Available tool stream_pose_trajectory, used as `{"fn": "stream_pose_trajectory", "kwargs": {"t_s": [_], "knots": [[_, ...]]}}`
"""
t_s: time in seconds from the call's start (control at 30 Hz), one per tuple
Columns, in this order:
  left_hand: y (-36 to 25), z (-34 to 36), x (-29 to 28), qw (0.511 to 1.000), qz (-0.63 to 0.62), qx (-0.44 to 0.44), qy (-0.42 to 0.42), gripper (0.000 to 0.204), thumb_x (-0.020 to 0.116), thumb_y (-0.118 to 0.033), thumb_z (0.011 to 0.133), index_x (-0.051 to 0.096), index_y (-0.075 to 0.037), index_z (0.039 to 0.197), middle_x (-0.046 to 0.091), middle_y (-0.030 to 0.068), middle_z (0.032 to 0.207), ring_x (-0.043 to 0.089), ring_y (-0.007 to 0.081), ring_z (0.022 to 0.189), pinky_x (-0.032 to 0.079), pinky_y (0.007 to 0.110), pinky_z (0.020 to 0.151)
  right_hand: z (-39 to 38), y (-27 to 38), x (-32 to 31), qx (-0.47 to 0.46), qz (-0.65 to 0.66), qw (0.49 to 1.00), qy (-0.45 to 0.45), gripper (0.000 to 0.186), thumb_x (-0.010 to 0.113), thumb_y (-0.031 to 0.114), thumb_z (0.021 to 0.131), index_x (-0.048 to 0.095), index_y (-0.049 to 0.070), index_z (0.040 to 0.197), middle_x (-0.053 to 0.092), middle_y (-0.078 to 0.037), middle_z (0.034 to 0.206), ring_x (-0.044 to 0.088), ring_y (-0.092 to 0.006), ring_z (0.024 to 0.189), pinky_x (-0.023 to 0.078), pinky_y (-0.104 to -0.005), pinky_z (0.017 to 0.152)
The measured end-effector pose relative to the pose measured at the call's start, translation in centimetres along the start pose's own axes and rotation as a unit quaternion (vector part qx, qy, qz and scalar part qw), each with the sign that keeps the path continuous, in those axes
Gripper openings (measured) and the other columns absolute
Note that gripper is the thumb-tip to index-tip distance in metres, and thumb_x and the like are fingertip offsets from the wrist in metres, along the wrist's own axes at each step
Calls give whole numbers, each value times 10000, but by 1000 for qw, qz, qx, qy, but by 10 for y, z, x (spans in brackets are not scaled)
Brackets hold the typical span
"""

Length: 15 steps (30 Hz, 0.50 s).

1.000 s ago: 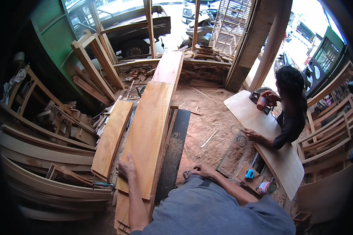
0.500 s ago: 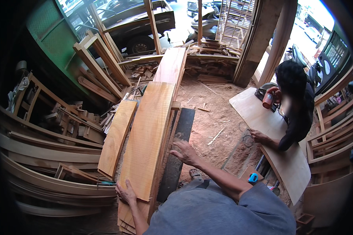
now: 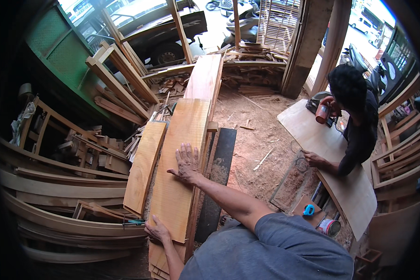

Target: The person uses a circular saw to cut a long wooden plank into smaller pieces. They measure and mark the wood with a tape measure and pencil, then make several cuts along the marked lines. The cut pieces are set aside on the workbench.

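Note:
A long light-brown wooden plank (image 3: 175, 182) lies lengthwise in front of me on top of other boards. My right hand (image 3: 187, 167) rests flat on its upper face, fingers spread, about midway along. At the near left corner, my left hand (image 3: 158, 229) grips the plank's edge; its fingers are partly hidden. A paler, pinkish board (image 3: 203, 77) stretches beyond the far end. Boards beneath (image 3: 158, 254) stick out at the near end. To the left is a shorter wooden plank (image 3: 144, 163), and teal-handled pliers (image 3: 134, 222) lie near its closest end.
At right, a co-worker (image 3: 354, 116) leans over a curved pale panel (image 3: 331, 158) with a reddish cylindrical tool (image 3: 322, 113). Between us are a blue tape measure (image 3: 308, 210) and a can (image 3: 329, 227). A dark board (image 3: 218, 182) lies beside the bench; curved wooden pieces (image 3: 65, 179) fill the left.
My right hand has moved left from above the dark board onto the plank's face. My left hand remains at the near corner. The whole view has shifted slightly.

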<state>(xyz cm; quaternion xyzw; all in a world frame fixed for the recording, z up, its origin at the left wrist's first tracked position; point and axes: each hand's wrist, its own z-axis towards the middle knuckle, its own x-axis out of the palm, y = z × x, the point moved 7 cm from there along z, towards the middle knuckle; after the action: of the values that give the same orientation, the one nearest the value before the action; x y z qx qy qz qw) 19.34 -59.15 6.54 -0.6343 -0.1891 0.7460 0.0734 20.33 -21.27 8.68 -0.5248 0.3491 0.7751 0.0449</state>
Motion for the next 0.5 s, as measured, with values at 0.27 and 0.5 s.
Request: {"fn": "stream_pose_trajectory", "kwargs": {"t_s": [0.27, 0.5], "knots": [[6, 5, 8, 1000, -10, -15, 22, 678, 581, -653, 1014, 644, -52, 1322, 614, 226, 1279, 571, 419, 1256, 353, 633, 1077, 1, 0, -5, -7, 1, 1000, 0, 1022, 616, 758, 915, 453, 9, 1591, 280, -273, 1713, 156, -459, 1623, 56, -639, 1298], [-1, 1, -1, 999, 27, -15, 17, 684, 562, -664, 1017, 643, -60, 1328, 616, 214, 1296, 573, 400, 1278, 341, 643, 1102, 0, 1, -8, -3, -9, 1000, 9, 967, 612, 709, 943, 459, 5, 1588, 289, -276, 1709, 156, -451, 1627, 49, -633, 1300]]}}
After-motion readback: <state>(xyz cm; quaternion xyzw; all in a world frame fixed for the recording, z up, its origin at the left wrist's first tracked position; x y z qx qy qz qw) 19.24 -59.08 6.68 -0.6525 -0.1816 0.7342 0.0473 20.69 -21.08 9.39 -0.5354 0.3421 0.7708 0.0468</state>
